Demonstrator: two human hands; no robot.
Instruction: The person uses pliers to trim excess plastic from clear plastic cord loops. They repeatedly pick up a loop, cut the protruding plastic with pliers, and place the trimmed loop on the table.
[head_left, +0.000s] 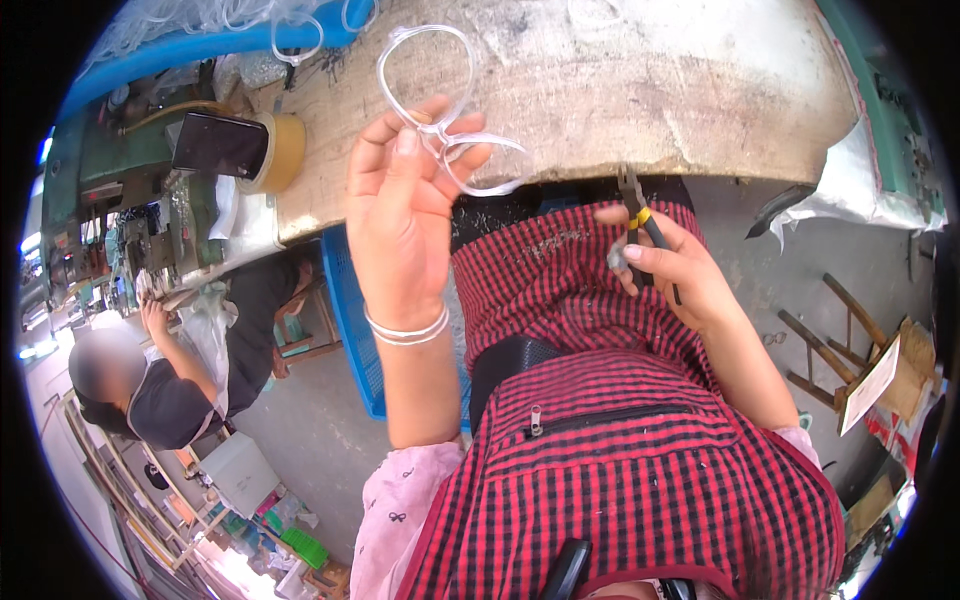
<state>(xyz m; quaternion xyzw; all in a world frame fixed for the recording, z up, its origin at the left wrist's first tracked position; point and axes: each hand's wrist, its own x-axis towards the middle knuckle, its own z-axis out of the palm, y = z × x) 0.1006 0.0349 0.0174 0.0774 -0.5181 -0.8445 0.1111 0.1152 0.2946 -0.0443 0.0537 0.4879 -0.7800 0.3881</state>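
Observation:
My left hand is raised at the bench's front edge and holds a clear plastic eyeglass frame front by its bridge, between thumb and fingers. One rim stands up over the bench; the other slants to the right, past the fingertips. No lenses are plain in the rims. In my right hand, below the bench edge and over the lap, is a pair of cutting pliers with black and yellow handles. Their jaws point up toward the bench, apart from the frame. A small greyish covering shows on one right finger.
A blue tray with several clear frames lies at the upper left of the wooden bench. A phone leans on a tape roll. A blue crate stands below. A co-worker sits left; a wooden stool is right.

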